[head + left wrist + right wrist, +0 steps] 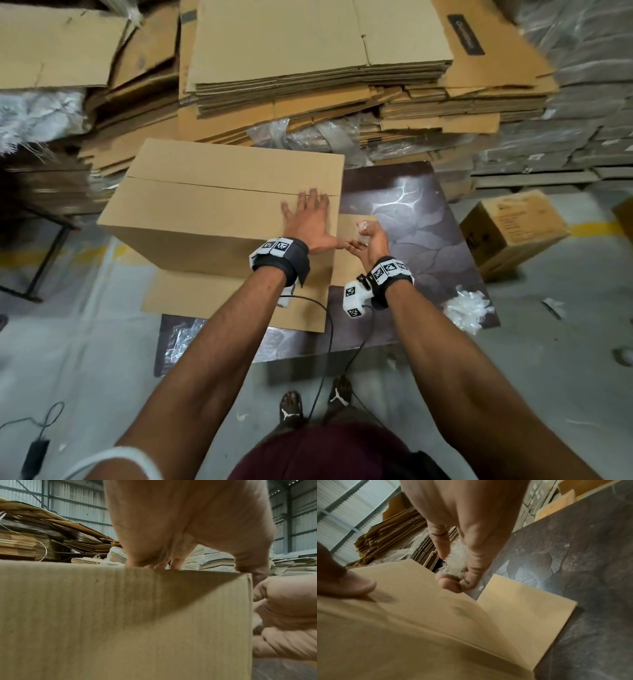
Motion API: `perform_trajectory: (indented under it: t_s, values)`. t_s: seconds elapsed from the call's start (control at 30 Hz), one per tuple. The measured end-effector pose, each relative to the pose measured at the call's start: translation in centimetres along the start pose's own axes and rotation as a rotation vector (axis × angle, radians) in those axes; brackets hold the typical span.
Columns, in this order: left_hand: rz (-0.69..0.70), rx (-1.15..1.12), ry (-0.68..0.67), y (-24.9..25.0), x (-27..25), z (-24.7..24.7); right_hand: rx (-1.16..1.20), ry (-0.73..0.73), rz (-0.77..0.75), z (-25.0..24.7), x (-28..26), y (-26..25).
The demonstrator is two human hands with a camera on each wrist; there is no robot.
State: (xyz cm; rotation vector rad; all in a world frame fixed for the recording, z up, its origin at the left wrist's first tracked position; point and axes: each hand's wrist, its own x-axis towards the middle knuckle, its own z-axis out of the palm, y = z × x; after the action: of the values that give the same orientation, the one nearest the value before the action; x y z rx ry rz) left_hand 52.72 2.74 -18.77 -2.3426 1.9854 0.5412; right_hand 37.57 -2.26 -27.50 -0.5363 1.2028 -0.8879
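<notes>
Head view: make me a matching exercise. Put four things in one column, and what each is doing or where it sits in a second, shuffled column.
Column one
1. left hand
2. right hand
3. cardboard box
4. printed carton

Column two
A. on the grey floor, far right
B. lying flat on the box's top
C. pinching a scrap of clear plastic
D. standing on the dark patterned board

Pairs: 1-B, 2-C, 3-D, 4-A
</notes>
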Motion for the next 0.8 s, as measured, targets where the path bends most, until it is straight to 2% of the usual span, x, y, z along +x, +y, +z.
perform_trajectory:
  t_s: [0.17, 0.3, 0.47, 0.6, 0.67, 0.8]
  values:
    - [0.077, 0.02, 0.007, 0.5, -0.8, 1.4, -0.244, 0.099, -0.08, -2.8, -1.6, 1.3]
    - [0.139, 0.032, 0.062, 0.9, -1.4, 2.8, -0.509, 0.204, -0.176, -7.8, -1.9, 3.7]
    - [0.166, 0.024, 0.092, 0.6, -1.5, 3.1, -1.1, 0.452, -0.343, -13.8, -6.8, 3.0]
    - [0.172, 0.027, 0.109, 0.5, -1.6, 3.2, -1.254, 0.684, -0.402, -17.7, -9.8, 2.1]
    - [0.169, 0.024, 0.12, 0.5, -1.6, 3.3, -1.276, 0.725, -0.468, -18.9, -10.5, 1.5]
    - [0.12, 0.032, 0.145, 1.3, -2.3, 3.5, -1.347, 0.804, -0.484, -20.7, -10.9, -0.1]
